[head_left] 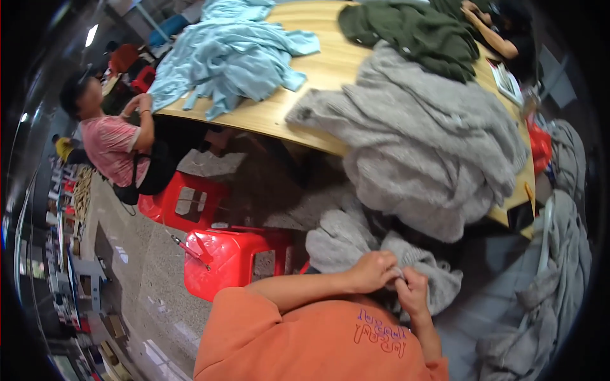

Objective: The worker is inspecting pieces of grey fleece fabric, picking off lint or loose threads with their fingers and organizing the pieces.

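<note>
A grey knitted garment [343, 240] lies on my lap against my orange shirt. My left hand [372, 270] and my right hand [413, 293] meet at one spot on it. Both hands pinch a small fold of the knit between fingers and thumb. The garment hangs down from a large heap of grey knitwear [432, 140] that spills over the near edge of the wooden table [330, 66].
Light blue garments [235, 51] and dark green ones [413, 32] lie farther back on the table. Two red plastic stools [229, 254] [184, 198] stand to my left. A person in a pink shirt [111, 143] sits at the left, another person [502, 32] at the top right. More grey garments [559, 273] are piled at my right.
</note>
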A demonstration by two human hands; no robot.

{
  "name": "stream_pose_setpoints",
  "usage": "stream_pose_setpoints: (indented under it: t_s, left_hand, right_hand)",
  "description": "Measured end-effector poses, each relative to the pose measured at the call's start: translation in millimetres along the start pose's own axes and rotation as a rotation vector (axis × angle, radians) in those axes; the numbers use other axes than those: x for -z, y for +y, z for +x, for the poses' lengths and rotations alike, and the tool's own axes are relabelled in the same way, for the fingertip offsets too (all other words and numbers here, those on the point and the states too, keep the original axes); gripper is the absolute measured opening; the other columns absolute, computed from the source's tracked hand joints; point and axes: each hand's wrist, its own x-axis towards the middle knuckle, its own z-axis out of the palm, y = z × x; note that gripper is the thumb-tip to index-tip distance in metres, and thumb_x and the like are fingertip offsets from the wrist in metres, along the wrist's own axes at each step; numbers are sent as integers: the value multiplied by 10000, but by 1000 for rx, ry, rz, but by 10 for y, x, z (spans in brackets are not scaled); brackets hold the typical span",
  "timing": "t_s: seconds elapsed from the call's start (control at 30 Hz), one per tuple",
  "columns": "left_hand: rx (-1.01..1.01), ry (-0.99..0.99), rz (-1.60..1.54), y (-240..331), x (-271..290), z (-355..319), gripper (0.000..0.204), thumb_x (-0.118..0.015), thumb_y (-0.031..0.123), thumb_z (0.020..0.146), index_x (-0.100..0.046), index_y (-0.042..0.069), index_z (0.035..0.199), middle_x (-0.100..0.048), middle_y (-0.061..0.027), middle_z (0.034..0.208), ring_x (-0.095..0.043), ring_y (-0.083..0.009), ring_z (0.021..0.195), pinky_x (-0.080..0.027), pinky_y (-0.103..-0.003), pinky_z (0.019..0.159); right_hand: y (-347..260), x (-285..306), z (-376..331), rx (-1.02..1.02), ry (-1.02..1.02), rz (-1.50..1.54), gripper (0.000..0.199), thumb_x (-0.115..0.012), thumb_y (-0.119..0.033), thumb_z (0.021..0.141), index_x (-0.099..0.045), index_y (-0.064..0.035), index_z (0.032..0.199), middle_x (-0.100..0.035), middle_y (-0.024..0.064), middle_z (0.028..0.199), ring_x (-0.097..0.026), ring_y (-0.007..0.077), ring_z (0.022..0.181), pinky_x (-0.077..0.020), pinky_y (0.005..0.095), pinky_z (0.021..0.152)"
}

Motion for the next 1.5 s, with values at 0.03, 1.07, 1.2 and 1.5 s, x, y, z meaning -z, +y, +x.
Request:
stream_pose_setpoints:
  t_s: [0.03,1.07,1.2,1.5]
  left_hand:
    - [13,-15,-10,-2,-1,-1,181,-635,133,778,-524,0,725,-548,-157,733,-548,-339,659,-428,-409,586]
    - [550,-161,-1119,103,285,333,61,-599,27,834,-597,0,889,-638,-56,834,-593,-110,718,-491,-263,670]
    - [559,-158,-847,159,216,378,32,-589,13,837,-606,10,864,-608,-7,759,-531,-49,632,-436,-212,556]
    - [642,-373,-662,161,141,301,76,-633,43,809,-606,28,740,-533,45,599,-431,-16,520,-316,-184,451]
  right_hand:
    - [-14,5,-17,-5,-4,38,110,-559,-41,693,-489,7,624,-501,150,567,-472,292,509,-355,384,500]
    - [478,623,-358,56,626,-230,345,-486,104,639,-632,-2,934,-638,149,861,-635,298,787,-504,324,690]
    - [127,664,-359,309,500,-428,352,-508,106,657,-636,-29,956,-604,129,820,-613,289,721,-503,339,591]
    - [-114,120,-127,676,267,-324,133,-593,-46,678,-544,-19,798,-493,30,629,-527,159,517,-419,278,429]
